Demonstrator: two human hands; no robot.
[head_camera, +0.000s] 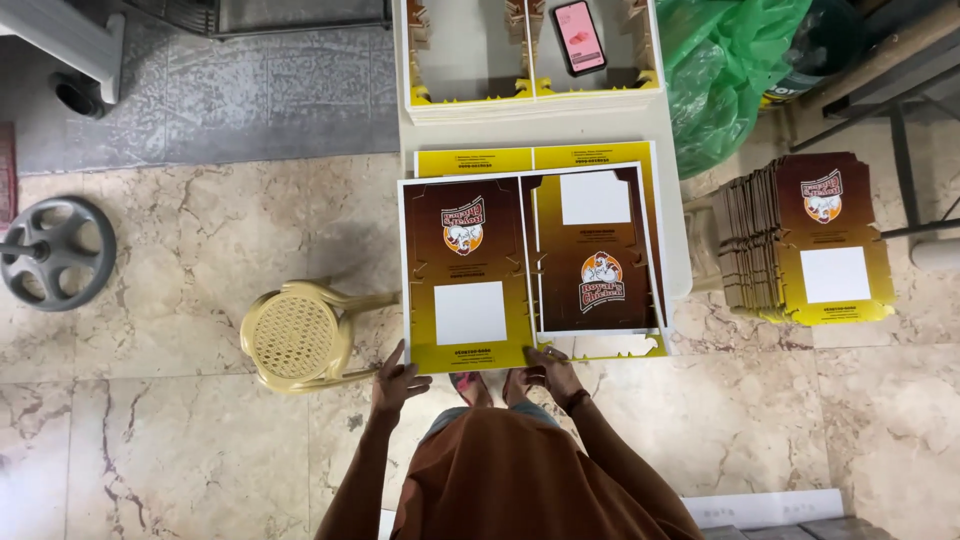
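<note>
Marble floor beneath a white table; I note my left hand and right hand pinching the near edge of the printed cardboard sheet atop the table stack, stool left

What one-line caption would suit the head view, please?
Both hands, left hand and right hand, grip the near edge of a printed die-cut carton sheet on a white table.

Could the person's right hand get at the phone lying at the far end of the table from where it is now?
Probably not without leaning or stepping. The right hand grips the near edge of the printed cardboard sheet, while the phone lies on the far stack of sheets, beyond the whole sheet. Nothing blocks it; it just looks far.
</note>
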